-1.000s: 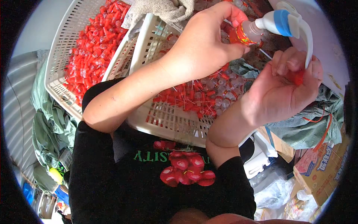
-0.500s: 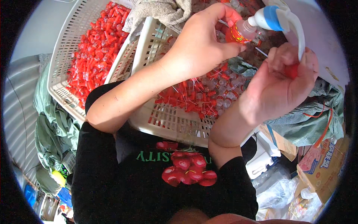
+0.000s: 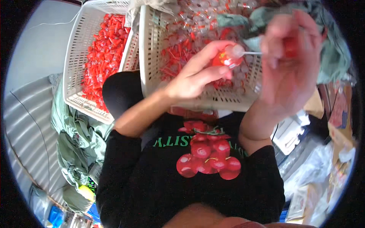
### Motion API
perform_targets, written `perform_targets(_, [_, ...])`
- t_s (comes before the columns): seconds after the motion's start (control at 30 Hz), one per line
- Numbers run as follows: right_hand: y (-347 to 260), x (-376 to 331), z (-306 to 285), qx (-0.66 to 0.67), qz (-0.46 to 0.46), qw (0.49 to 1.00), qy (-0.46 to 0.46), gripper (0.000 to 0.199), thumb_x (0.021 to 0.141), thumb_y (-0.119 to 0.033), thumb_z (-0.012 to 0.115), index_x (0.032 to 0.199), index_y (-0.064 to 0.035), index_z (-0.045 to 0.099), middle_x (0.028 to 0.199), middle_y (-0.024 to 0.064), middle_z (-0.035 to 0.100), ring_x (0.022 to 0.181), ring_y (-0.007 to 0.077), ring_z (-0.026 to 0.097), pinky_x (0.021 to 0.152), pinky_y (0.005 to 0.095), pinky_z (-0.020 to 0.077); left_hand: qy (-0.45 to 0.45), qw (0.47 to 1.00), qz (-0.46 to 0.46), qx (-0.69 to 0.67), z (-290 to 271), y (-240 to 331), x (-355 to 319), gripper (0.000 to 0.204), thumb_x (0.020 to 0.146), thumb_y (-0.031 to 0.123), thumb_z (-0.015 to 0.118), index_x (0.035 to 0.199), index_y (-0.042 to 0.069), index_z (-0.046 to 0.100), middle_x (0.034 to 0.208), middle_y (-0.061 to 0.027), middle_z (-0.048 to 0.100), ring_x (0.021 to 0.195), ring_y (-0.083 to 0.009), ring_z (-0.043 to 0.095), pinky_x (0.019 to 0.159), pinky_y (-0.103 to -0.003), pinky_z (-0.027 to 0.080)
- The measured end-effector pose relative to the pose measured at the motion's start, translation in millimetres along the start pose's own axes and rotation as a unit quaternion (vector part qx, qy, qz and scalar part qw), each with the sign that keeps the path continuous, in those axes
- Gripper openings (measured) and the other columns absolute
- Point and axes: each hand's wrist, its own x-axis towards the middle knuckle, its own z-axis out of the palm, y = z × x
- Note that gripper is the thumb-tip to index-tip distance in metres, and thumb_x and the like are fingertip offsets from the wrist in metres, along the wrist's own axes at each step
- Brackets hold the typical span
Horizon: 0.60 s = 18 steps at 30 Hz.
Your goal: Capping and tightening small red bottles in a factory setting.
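My left hand [image 3: 190,78] pinches a small red bottle [image 3: 226,57] with a clear neck between thumb and fingers, tilted toward the right. Across from it, my right hand [image 3: 292,76] is smeared by motion. A red cap [image 3: 291,47] shows among its curled fingers, and a thin white stick [image 3: 252,53] runs from this hand to the bottle's mouth. Whether the tip is inside the neck I cannot tell. Beneath both hands stands a white slotted basket [image 3: 144,49] holding red caps with white sticks [image 3: 176,62] and many clear small bottles [image 3: 207,15].
At the left, another white basket [image 3: 72,70] is filled with red pieces [image 3: 104,57]. A beige cloth [image 3: 154,5] hangs over the baskets' far rims. Green sheeting [image 3: 334,49] lies at the right, with cardboard and clear plastic bags [image 3: 311,167] lower down.
The white spout with the blue band at the bottle's mouth has gone from view. The bottle has come down over the basket, and a white stick now reaches it from my right hand.
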Motion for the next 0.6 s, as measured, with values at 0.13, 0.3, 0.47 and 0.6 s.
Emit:
perform_targets(0.13, [2,-46,41,-0.022,0.109,0.986,0.122,0.017,0.086,-0.009,0.041,0.097,0.0022,0.049,0.075,0.013,0.057,0.055,0.0116,0.045,0.051,0.0215,0.0361,0.042,0.994,-0.001,-0.097,32,-19,-50,0.044,0.082,0.006,0.049,0.122,0.001,0.032,0.104,-0.0068,0.048,0.088,-0.0121,0.049,0.078,-0.025,0.039])
perform_targets(0.3, [-10,-77,48,-0.166,0.036,0.971,0.167,0.018,0.087,-0.008,0.037,0.095,0.002,0.05,0.071,0.0121,0.057,0.05,0.0086,0.042,0.046,0.0183,0.0333,0.059,0.996,0.008,-0.073,53,-33,-74,0.046,0.08,0.004,0.056,0.121,0.003,0.034,0.104,-0.0029,0.048,0.093,-0.0094,0.046,0.08,-0.024,0.039])
perform_targets(0.47, [-18,-99,41,0.173,0.025,0.984,0.043,0.023,0.087,-0.007,0.036,0.102,0.0043,0.049,0.078,0.017,0.059,0.058,0.0126,0.051,0.054,0.0208,0.0415,0.057,0.998,0.02,-0.029,71,-29,-83,0.045,0.081,0.004,0.055,0.121,0.003,0.035,0.102,-0.0027,0.048,0.091,-0.0093,0.046,0.079,-0.024,0.038])
perform_targets(0.6, [-13,-110,36,-0.195,0.036,0.98,-0.007,0.022,0.09,-0.013,0.035,0.099,0.0036,0.047,0.078,0.0162,0.058,0.069,0.0202,0.056,0.068,0.027,0.0441,0.073,0.996,0.023,-0.041,78,0,-84,0.041,0.08,0.004,0.056,0.117,0.001,0.039,0.1,-0.0038,0.05,0.091,-0.0115,0.048,0.079,-0.026,0.04])
